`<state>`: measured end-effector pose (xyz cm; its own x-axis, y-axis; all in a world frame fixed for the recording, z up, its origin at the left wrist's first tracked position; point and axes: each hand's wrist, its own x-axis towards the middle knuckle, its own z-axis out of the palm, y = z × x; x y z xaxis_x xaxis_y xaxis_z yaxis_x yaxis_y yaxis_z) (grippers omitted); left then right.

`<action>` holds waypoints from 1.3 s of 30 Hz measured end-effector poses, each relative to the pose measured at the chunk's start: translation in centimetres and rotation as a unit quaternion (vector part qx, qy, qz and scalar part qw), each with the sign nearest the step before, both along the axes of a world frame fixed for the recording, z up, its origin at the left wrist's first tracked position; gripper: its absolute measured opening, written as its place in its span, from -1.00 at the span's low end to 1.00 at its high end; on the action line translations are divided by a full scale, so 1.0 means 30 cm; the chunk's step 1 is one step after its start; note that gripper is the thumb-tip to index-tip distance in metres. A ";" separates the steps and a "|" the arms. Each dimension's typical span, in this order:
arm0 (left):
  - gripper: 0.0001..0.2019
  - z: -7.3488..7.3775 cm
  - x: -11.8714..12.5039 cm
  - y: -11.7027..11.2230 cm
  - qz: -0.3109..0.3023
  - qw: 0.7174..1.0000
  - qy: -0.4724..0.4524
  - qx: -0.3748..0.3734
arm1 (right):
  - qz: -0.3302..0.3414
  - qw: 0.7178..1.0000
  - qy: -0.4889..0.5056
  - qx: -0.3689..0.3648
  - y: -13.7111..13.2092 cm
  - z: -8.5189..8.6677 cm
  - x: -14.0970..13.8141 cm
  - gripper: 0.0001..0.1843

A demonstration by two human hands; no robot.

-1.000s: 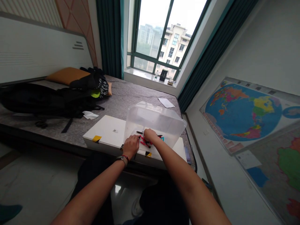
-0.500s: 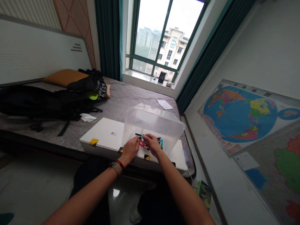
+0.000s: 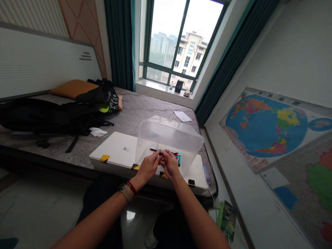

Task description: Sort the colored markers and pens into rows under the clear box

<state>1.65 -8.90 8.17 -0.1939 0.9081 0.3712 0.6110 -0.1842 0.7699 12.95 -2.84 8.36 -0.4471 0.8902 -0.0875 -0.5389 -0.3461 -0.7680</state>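
My left hand (image 3: pixel 149 166) and my right hand (image 3: pixel 170 164) meet at the open side of a clear plastic bin (image 3: pixel 171 136), which lies tipped on its side. Both hands are closed, thumbs and fingers pinched together on a small dark pen (image 3: pixel 161 152), mostly hidden by the fingertips. Just behind my left fingertips lies a black pen (image 3: pixel 154 149). Several more pens in red, black and teal (image 3: pixel 179 159) lie inside the bin beside my right hand, partly covered by it.
The bin rests on a flat white box (image 3: pixel 116 147) with yellow-and-black tape tabs, on a grey mattress (image 3: pixel 127 103). A crumpled tissue (image 3: pixel 98 132), a black backpack (image 3: pixel 52 114) and an orange pillow (image 3: pixel 74 89) are at left. White paper (image 3: pixel 182 116) lies behind the bin.
My hands have come closer together and slightly toward me, fingertips now meeting. The teal piece seen at my right fingertips is no longer visible there. The view has shifted slightly.
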 end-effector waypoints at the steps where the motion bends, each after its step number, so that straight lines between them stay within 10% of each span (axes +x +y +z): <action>1: -0.55 0.005 0.002 -0.001 -0.001 1.000 -0.009 0.000 | -0.002 1.000 0.001 0.002 -0.004 0.003 0.002 -0.72; 39: -0.59 0.043 -0.013 -0.007 -0.035 0.999 -0.030 -0.028 | -0.034 0.999 -0.003 0.033 -0.032 -0.020 -0.022 -0.70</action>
<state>1.27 -9.10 9.46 -0.1488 0.9392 0.3096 0.5509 -0.1812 0.8146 12.28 -3.81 7.76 -0.3847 0.9226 -0.0297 -0.5543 -0.2566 -0.7918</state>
